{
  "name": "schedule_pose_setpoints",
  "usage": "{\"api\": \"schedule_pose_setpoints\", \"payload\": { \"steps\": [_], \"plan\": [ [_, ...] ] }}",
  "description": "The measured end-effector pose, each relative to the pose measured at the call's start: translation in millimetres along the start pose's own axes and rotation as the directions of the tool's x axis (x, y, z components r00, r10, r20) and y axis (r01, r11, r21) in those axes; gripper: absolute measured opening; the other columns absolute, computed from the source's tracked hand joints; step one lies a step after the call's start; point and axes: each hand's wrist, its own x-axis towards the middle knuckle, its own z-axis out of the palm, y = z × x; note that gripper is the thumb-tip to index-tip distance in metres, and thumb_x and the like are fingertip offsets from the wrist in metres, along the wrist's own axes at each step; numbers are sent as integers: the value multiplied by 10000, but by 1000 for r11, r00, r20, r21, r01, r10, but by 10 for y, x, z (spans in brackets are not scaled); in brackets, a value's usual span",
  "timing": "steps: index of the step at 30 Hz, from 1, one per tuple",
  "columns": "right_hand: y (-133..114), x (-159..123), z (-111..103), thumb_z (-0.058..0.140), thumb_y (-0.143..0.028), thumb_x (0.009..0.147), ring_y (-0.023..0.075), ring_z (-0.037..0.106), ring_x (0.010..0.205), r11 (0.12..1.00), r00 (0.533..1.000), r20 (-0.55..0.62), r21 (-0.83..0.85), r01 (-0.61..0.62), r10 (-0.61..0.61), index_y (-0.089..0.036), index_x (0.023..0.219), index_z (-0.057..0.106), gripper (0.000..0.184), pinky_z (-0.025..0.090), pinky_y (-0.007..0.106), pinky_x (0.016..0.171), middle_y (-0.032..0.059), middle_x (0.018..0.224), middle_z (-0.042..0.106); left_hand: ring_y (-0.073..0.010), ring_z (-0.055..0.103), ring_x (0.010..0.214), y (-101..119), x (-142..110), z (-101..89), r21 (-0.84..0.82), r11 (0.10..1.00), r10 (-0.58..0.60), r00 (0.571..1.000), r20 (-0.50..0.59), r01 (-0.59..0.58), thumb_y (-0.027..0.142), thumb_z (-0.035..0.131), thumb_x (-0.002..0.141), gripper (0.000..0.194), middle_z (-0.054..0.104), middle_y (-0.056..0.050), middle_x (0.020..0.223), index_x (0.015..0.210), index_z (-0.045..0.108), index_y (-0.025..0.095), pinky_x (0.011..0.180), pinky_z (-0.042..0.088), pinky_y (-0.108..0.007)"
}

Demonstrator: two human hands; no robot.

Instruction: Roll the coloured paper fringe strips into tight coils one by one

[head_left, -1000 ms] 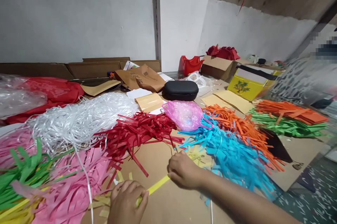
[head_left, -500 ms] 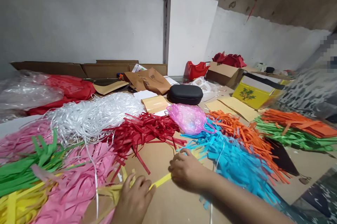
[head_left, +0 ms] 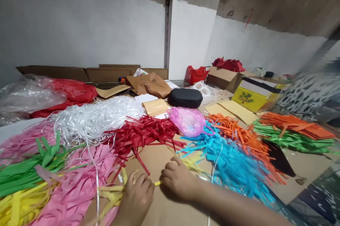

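Note:
Low in the view, my left hand [head_left: 138, 195] is closed on a bundle of yellow strips [head_left: 108, 197], whose ends fan out to its left. Close by on the right, my right hand [head_left: 177, 179] grips the same yellow strips, with more yellow ends [head_left: 193, 161] showing beyond its fingers. Only a short yellow piece shows in the gap between the two hands. Both hands are just above the brown cardboard [head_left: 162, 155]. My fingertips are partly hidden. Red strips [head_left: 143, 130] lie ahead of the hands, and blue strips [head_left: 231, 158] are to the right.
Pink strips [head_left: 77, 180], green strips [head_left: 29, 169] and white string [head_left: 98, 116] lie at left. A pink plastic bag [head_left: 187, 121] and black case [head_left: 185, 97] sit ahead. Orange strips [head_left: 239, 134] and a yellow box [head_left: 252, 95] are at right. A patterned sleeve [head_left: 308, 93] shows far right.
My right hand has moved left and slightly down, closer to my left hand, shortening the yellow stretch between them. The view has tilted slightly upward.

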Motion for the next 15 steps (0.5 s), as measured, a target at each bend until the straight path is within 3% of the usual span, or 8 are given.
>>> {"api": "schedule_pose_setpoints", "payload": {
  "steps": [2,4,8,11,15],
  "plan": [
    [6,-61,73,534,-178,1018,198,548,842,1000,1000,-24,-16,9,-9,-183,991,683,151,318,420,882,42,853,731,-179,586,814,-28,-57,-3,-17,1000,1,1000,-28,-1,66,452,932,308,669,28,721,786,668,230,1045,287,-454],
    [78,-135,131,579,-220,1015,193,577,884,988,996,-18,132,-85,89,-215,978,718,144,319,413,893,30,895,752,-168,604,801,-78,-106,-26,-80,996,-44,998,-38,41,70,447,946,320,680,51,729,806,669,253,1026,288,-441],
    [254,-200,194,828,-268,837,180,642,912,855,939,96,392,-340,329,-240,784,776,80,374,347,871,-3,893,765,-149,640,793,-194,-156,-62,-205,969,-119,987,111,140,192,579,943,158,700,87,787,855,669,288,900,304,-378],
    [301,-149,195,859,-240,784,167,662,864,825,912,154,390,-410,380,-225,758,786,79,400,306,813,-7,848,757,-171,645,825,-226,-142,-41,-172,961,-174,958,226,215,252,566,958,138,704,69,825,867,667,275,842,313,-373],
    [269,-24,135,817,-234,769,195,626,792,820,875,216,311,-482,433,-211,711,754,89,333,326,699,9,782,737,-184,614,798,-192,-71,-6,-101,959,-235,941,241,265,181,524,919,178,676,37,779,790,636,231,827,326,-390]
  ]
}}
